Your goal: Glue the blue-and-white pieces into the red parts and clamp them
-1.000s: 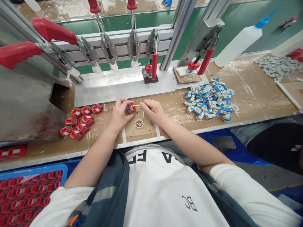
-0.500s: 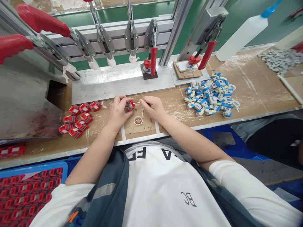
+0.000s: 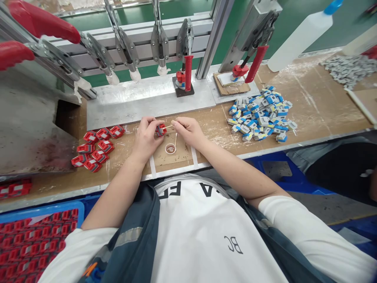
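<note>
My left hand (image 3: 147,138) is closed round a small red and grey part (image 3: 160,130) above a cardboard sheet. My right hand (image 3: 188,131) pinches a thin wooden stick (image 3: 167,127), whose far end touches or nearly touches the red part. Just below, a small round cup (image 3: 170,148) holds some dark reddish liquid, with a white-tipped swab (image 3: 176,140) leaning at its right edge. Similar red parts (image 3: 100,156) lie in a loose group left of my left hand.
Toggle clamps with red handles (image 3: 189,72) stand over a metal plate (image 3: 141,103). Blue and white parts (image 3: 262,116) are heaped to the right, near a white bottle (image 3: 300,37). A blue crate (image 3: 81,212) of red parts is at lower left. A person's dark-clothed leg (image 3: 341,169) shows at right.
The view has shifted slightly. The stick in my right hand is tilted a little more against the red part; both hands keep their hold.
</note>
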Demonstrator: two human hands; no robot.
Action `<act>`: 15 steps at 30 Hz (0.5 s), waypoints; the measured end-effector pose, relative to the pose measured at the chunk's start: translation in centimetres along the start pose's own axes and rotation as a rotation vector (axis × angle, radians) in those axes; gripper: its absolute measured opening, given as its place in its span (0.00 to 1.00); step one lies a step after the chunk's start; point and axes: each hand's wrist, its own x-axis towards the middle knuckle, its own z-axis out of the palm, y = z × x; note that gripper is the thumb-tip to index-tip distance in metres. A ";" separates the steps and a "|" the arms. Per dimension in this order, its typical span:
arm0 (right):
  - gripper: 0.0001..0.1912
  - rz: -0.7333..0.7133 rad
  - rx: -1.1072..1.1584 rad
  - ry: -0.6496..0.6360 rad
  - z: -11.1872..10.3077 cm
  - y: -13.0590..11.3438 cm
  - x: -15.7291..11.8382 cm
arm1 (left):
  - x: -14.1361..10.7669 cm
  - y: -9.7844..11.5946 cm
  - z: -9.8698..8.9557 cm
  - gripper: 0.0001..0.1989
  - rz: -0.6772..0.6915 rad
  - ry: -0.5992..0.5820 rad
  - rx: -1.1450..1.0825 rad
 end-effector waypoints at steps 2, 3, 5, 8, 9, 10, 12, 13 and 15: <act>0.31 0.019 0.027 0.035 -0.2 -0.1 0.0 | 0.0 0.1 0.0 0.22 -0.001 -0.002 -0.015; 0.31 0.021 0.031 0.057 -0.4 -0.1 0.0 | 0.0 0.1 0.0 0.22 -0.006 0.003 -0.030; 0.30 -0.003 0.025 0.073 -0.8 0.0 -0.2 | 0.1 0.1 -0.1 0.21 -0.031 0.019 -0.084; 0.29 -0.102 0.001 -0.112 -1.1 0.0 -0.7 | 0.1 -0.2 -0.5 0.21 -0.098 0.035 -0.228; 0.28 -0.138 -0.025 -0.218 -1.1 -0.1 -0.9 | 0.1 -0.4 -0.6 0.22 -0.122 0.037 -0.281; 0.27 -0.165 -0.070 -0.314 -0.9 -0.3 -1.1 | 0.2 -0.5 -0.7 0.23 -0.144 0.042 -0.335; 0.26 -0.181 -0.215 -0.423 -0.8 -0.9 -1.4 | 0.2 -0.8 -0.9 0.27 -0.189 0.065 -0.452; 0.26 -0.172 -0.298 -0.430 -1.0 -1.2 -1.5 | 0.2 -0.9 -0.9 0.29 -0.211 0.080 -0.520; 0.24 -0.121 -0.443 -0.361 -2.4 -1.7 -1.6 | 0.3 -0.8 -0.8 0.33 -0.253 0.107 -0.660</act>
